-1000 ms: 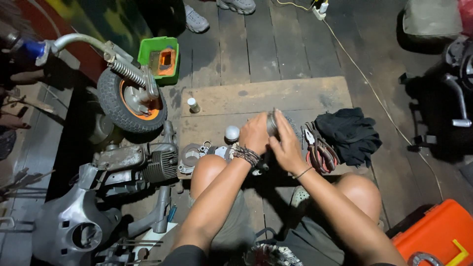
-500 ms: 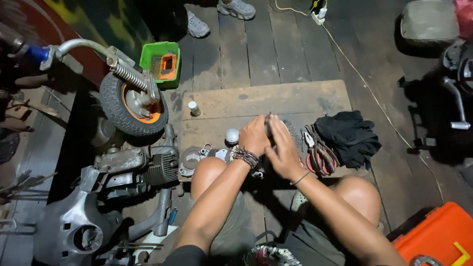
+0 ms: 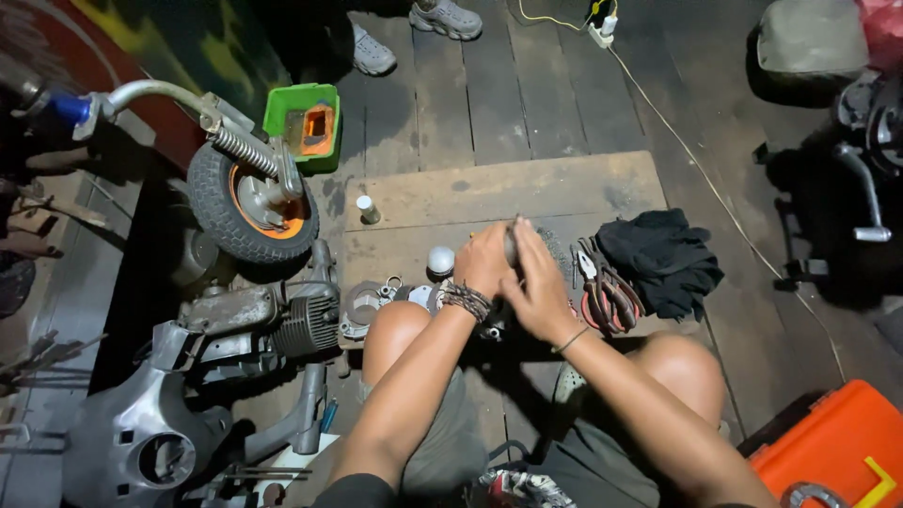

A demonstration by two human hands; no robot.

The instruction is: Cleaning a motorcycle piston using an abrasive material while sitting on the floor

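Observation:
I sit on a dark plank floor with my knees apart over a wooden board (image 3: 527, 193). My left hand (image 3: 484, 259) and my right hand (image 3: 539, 282) are clasped together around a small grey metal part (image 3: 512, 245), mostly hidden between the fingers. A braided band circles my left wrist. Beside my left hand on the board stand a small round silver piece (image 3: 440, 260) and several small metal rings and parts (image 3: 381, 296). Red-handled pliers (image 3: 602, 287) lie right of my right hand.
A small scooter wheel with orange rim and spring fork (image 3: 252, 202) lies at left, with an engine block (image 3: 282, 320) and grey body shell (image 3: 132, 442) below. Green box (image 3: 303, 122), small white bottle (image 3: 368, 209), black cloth (image 3: 663, 259), orange case (image 3: 837, 452). Another person's shoes (image 3: 442, 17) at top.
Both hands stay clasped on the part, with the fingers shifting slightly around it. The view has tipped a little.

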